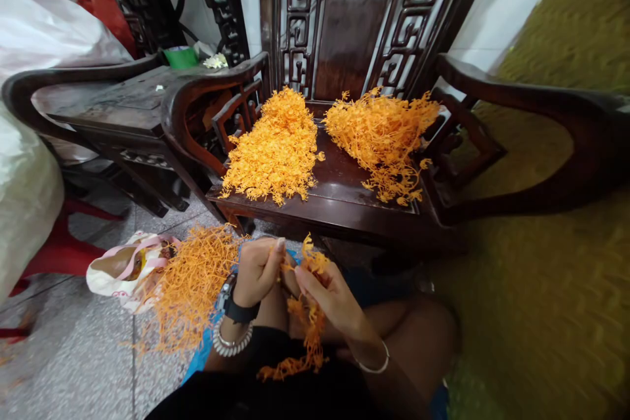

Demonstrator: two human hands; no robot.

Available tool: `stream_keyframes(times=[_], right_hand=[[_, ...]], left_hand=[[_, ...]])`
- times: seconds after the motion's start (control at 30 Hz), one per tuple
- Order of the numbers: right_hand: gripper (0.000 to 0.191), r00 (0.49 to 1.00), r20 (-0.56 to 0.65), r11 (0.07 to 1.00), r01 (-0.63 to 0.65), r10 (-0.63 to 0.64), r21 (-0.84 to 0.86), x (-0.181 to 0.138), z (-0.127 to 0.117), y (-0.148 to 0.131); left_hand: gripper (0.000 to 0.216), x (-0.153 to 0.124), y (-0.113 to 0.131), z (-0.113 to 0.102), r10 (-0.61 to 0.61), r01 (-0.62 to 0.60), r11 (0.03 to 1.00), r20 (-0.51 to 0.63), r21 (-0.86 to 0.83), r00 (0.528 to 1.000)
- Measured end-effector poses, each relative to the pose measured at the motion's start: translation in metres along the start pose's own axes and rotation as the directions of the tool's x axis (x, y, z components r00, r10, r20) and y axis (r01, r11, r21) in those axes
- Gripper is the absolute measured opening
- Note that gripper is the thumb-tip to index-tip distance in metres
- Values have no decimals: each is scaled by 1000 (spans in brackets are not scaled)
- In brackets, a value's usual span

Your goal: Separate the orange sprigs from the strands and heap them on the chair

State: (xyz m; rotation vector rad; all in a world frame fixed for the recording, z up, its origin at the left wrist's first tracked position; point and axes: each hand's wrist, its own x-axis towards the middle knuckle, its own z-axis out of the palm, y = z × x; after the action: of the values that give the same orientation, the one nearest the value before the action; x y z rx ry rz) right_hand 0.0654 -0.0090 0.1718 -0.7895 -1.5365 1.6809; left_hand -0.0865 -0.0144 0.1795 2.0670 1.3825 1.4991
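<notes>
The left hand [258, 269] is closed, thumb pressed against the fingers, on what looks like the end of a thin orange strand [288, 267]. The right hand [337, 298], loosely curled, has hold of an orange bunch [314, 331] that trails near into the person's lap. Working the strand well probably calls for a light pinch close to the join and a steady right hand, so the trailing part neither tangles nor pulls tight.

Left of the hands, loose orange strands [197, 282] lie heaped against a white-and-pink bag [105, 279]. Far, on the chair seat [339, 167], stand a left heap [275, 151] and a right heap [384, 131] of knotted orange pieces.

The left fingertips hide the exact grip; whether a knot sits there cannot be told. What supports the loose strands is covered, and the olive surface [546, 289] at far right is blurred and cut off.
</notes>
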Motion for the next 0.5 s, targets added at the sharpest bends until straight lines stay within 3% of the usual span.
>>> stream_keyframes(times=[0.1,0.2,0.3,0.4,0.5], right_hand=[[48,999,-47,1000,15,-15,-12,-10,7,-3],[43,997,-67,999,38,-39,-16,-21,13,-6],[43,996,-64,998,70,-69,5,-32,16,-2],[42,997,-64,999,40,-40,-11,-39,17,4],[41,995,-98,1000,-22,21,-5,-43,18,2]], left_hand=[[44,-2,11,2,23,-34,996,-135,-78,991],[39,-4,19,6,91,-117,991,-304,-67,948],[42,-9,19,8,45,-69,997,-424,-43,905],[47,-13,14,8,-69,30,995,-441,-94,895],[52,-13,13,11,-87,34,992,-478,-119,874]])
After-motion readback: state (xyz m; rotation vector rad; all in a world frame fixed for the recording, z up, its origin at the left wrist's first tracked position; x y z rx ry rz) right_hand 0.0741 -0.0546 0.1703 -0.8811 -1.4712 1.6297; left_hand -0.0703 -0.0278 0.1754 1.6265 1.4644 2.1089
